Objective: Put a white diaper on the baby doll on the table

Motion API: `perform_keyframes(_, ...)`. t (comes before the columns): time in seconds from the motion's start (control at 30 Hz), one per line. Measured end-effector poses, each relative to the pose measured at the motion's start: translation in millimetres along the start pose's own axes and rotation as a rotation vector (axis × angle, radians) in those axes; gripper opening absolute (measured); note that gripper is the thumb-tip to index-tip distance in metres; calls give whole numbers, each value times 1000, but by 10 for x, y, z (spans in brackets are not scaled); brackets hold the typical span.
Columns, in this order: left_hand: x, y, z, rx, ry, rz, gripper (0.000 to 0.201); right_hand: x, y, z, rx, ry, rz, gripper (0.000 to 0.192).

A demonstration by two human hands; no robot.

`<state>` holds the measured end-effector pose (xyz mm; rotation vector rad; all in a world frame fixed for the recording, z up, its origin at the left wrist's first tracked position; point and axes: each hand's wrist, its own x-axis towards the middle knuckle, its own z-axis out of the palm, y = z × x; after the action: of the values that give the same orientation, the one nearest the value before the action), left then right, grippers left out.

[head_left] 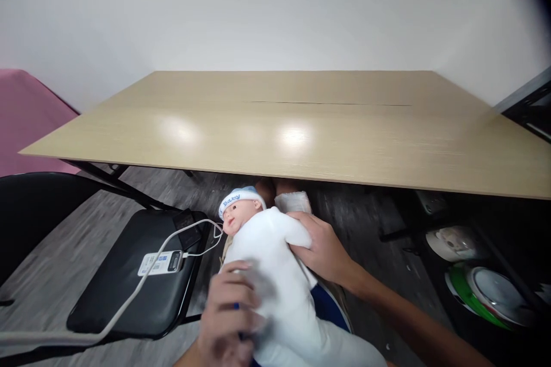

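A baby doll (pixel 275 264) with a soft white body lies slantwise across my lap. Its head is turned to the left, in a blue and white cap (pixel 241 198) lettered "Baby". My right hand (pixel 318 241) is closed around the doll's arm, thumb below and fingers above. Over the doll's lower left side is my left hand (pixel 230 315), bent at the fingers and smeared by motion; whether it grips anything is not clear. Beyond the doll's shoulder lies a white folded cloth (pixel 293 202).
A wooden table (pixel 344 143) stands in front, against the wall. On the left, a black stool (pixel 129 292) carries a white device (pixel 161 262) with a cable (pixel 142 287) running near the doll. Bowl-like containers (pixel 495 295) sit on a dark shelf at right.
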<state>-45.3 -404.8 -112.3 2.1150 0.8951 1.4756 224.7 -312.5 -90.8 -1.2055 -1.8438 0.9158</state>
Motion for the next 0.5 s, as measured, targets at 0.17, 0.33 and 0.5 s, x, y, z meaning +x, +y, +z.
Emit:
perform_keyframes(0.17, -253, -532, -331, 47, 209, -449, 33, -83, -208, -156, 36, 148, -70, 43)
perform_keyframes(0.33, -150, -775, -528, -82, -365, -709, 78, -66, -412, -207, 157, 306, -98, 41)
perform_keyframes(0.5, 537, -616, -537, -6, -502, -588, 72, -86, -494, -602, 24, 370, -94, 38)
